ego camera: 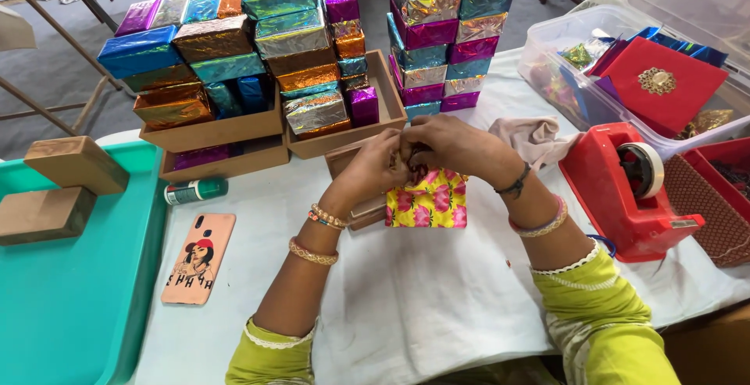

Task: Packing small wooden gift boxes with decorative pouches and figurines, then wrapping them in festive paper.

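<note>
Left hand (pixel 373 168) and right hand (pixel 453 144) both pinch closed on the floral-wrapped box's (pixel 428 201) top edge.

On the table sit one red tape dispenser (pixel 625 190), one phone (pixel 199 258) in a peach case, one glue stick (pixel 195 191), two wooden blocks (pixel 76 164) on one teal tray (pixel 70 315), one clear plastic bin (pixel 625 57), and one floral-wrapped box (pixel 428 201).

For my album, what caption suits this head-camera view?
Both hands fold floral paper around a box beside a red tape dispenser.
</note>
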